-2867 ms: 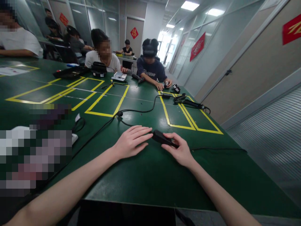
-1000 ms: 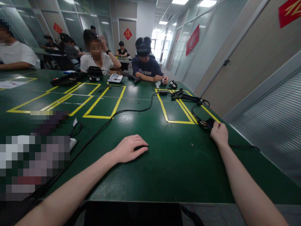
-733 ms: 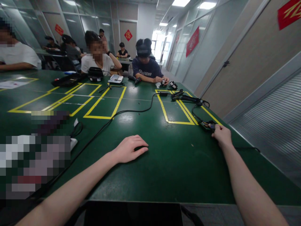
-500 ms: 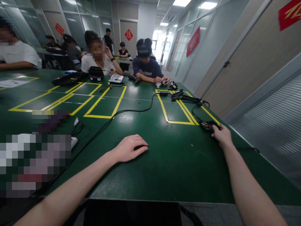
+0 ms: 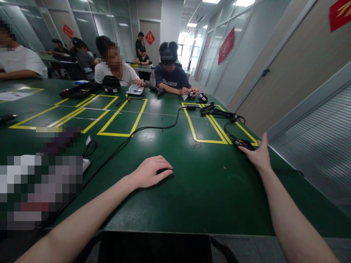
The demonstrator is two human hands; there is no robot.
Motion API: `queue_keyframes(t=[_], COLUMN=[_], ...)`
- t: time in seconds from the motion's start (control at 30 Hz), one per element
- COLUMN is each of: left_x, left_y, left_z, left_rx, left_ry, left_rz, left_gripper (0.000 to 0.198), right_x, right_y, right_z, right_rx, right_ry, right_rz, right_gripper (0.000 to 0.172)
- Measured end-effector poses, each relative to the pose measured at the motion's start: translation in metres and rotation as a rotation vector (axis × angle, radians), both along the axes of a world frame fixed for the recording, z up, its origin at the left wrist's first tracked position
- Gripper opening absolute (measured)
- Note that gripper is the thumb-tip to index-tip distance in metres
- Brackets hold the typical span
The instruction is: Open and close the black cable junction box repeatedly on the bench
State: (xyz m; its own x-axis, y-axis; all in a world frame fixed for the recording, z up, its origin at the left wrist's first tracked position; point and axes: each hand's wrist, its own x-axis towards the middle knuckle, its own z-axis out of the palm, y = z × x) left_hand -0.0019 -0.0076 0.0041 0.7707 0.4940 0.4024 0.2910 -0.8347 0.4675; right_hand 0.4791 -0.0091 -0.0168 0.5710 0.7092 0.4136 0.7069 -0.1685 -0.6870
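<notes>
My left hand (image 5: 153, 171) rests on the green table (image 5: 197, 197), its fingers loosely curved with nothing in them and the thumb apart. At the right edge of the table, my right hand (image 5: 257, 155) is spread, thumb and fingers wide apart, beside a small black device with exposed coloured wires (image 5: 243, 144). The thumb reaches the near side of that device; whether it touches is hard to tell. A thin cable links the device to a black jointed arm (image 5: 219, 113) lying just beyond it.
Yellow tape rectangles (image 5: 210, 141) mark the table. A black cable (image 5: 148, 128) runs across it from lower left. Across the table, one person in a headset (image 5: 168, 54) handles small parts, and another person in white (image 5: 117, 69) touches a white device (image 5: 135, 90). A power drill (image 5: 157, 90) lies between them.
My right hand has let go of the wired device and spread its fingers. Across the table, the person in white has lowered a hand onto the white device. My left hand stays still.
</notes>
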Motion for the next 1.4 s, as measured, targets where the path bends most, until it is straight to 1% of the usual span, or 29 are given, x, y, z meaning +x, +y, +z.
queue_keyframes(t=[0.07,0.13,0.2,0.23,0.27,0.33,0.37,0.4,0.43,0.53,0.7,0.83,0.97,1.07,1.17,1.27,1.33,1.4], left_x=[0.000,0.000,0.000,-0.001,-0.001,-0.001,0.000,0.000,0.000,0.000,0.000,0.000,0.001,0.001,0.001,0.002,0.002,0.002], left_y=[0.000,0.000,0.000,0.000,0.000,0.000,0.000,0.000,0.000,-0.001,-0.001,0.000,0.000,0.000,-0.002,-0.003,-0.004,-0.004], left_z=[0.000,0.000,0.000,0.000,0.000,-0.001,-0.001,-0.001,0.000,0.001,0.002,0.001,0.001,0.002,0.004,0.006,0.006,0.005], left_rx=[0.001,0.001,0.002,0.003,0.002,-0.002,-0.005,-0.008,-0.011,-0.019,-0.026,-0.023,-0.020,0.006,0.064,0.084,0.062,0.037], left_ry=[0.001,0.002,0.002,0.002,0.003,0.001,-0.001,-0.002,-0.004,-0.002,0.000,0.002,-0.009,-0.067,-0.160,-0.192,-0.162,-0.120], left_rz=[0.000,0.001,0.002,0.002,0.002,0.001,0.001,0.001,0.002,0.004,0.002,-0.005,-0.003,0.004,0.009,-0.012,-0.039,-0.053], left_gripper=[0.030,0.030,0.030,0.030,0.030,0.030,0.030,0.030,0.030,0.031,0.031,0.030,0.029,0.026,0.026,0.030,0.032,0.034], right_x=[-0.010,-0.015,-0.015,-0.013,-0.009,0.000,0.003,0.007,0.009,0.008,-0.010,-0.038,-0.084,-0.132,-0.180,-0.215,-0.227,-0.231], right_y=[0.000,0.000,0.001,0.001,0.001,0.003,0.003,0.004,0.005,0.006,0.003,0.004,0.002,-0.009,-0.027,-0.043,-0.048,-0.048], right_z=[0.007,0.012,0.013,0.012,0.011,0.005,0.003,0.001,-0.001,-0.002,0.006,0.010,0.012,0.012,0.013,0.019,0.023,0.025], right_rx=[0.023,0.073,0.121,0.127,0.112,0.029,-0.018,-0.056,-0.079,-0.106,-0.191,-0.170,-0.180,-0.178,-0.144,-0.169,-0.187,-0.179], right_ry=[0.036,0.063,0.042,0.015,-0.015,-0.054,-0.057,-0.052,-0.046,-0.044,-0.042,-0.029,-0.062,-0.041,-0.036,-0.069,-0.089,-0.104], right_rz=[-0.063,-0.059,-0.074,-0.100,-0.134,-0.198,-0.217,-0.223,-0.221,-0.184,-0.054,0.144,0.399,0.712,1.082,1.395,1.507,1.536], right_gripper=[0.120,0.118,0.110,0.100,0.087,0.057,0.046,0.038,0.034,0.031,0.038,0.039,0.038,0.035,0.034,0.034,0.035,0.036])
